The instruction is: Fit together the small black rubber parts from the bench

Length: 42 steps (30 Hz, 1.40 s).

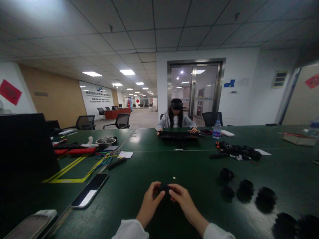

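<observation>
Between my two hands is a small black part point(164, 189), held just above the green table point(119, 205). My left hand point(151, 199) grips its left side with thumb and fingers. On the right side, the fingertips of my right hand point(181, 196) pinch it. My fingers cover much of the part, so its exact kind cannot be made out. A tiny pale square piece point(174, 178) lies on the table just beyond my hands. To the right stand several black ribbed round parts point(246, 188), spread toward the near right corner.
A phone point(90, 191) lies left of my hands, with another phone point(31, 225) nearer. Coloured wires point(103, 162), a metal bowl point(106, 142) and a black monitor-like block point(22, 149) are at left. Across the table a person point(176, 116) handles a long black panel point(179, 135) beside a water bottle point(216, 130).
</observation>
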{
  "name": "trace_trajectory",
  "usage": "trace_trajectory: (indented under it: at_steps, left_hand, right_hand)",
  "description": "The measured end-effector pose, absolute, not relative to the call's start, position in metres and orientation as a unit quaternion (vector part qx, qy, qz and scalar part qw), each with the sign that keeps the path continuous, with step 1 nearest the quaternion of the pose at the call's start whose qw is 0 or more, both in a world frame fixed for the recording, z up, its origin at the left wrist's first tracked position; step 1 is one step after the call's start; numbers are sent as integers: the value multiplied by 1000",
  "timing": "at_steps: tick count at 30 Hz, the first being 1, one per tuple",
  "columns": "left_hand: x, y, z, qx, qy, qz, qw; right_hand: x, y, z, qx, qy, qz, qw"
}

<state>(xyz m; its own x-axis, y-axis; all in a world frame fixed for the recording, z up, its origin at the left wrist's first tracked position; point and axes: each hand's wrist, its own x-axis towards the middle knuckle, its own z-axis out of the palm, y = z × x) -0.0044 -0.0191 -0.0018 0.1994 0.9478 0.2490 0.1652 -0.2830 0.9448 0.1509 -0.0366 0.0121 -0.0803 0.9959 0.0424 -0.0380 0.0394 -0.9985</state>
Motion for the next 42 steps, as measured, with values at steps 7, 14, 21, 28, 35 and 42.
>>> trace_trajectory:
  at_steps: [7,14,21,28,35,42]
  left_hand:
    - [-4,-20,-3,629,425,453,468]
    - [-6,-24,2,650,384,450,477]
    - [-6,-22,-2,661,382,446,467]
    - [-4,-18,-7,651,419,445,450]
    - [-6,-20,-2,653,433,444,435]
    - [-5,-21,-1,639,426,454,451]
  right_hand:
    - [150,-39,15,-467,-540,509,481]
    - [150,-43,21,-489,-517,507,486]
    - [150,-42,21,-489,-503,508,500]
    - [149,-42,22,-479,-503,514,503]
    - [149,-49,33,-482,-518,522,477]
    - [149,-50,34,-494,-521,516,467]
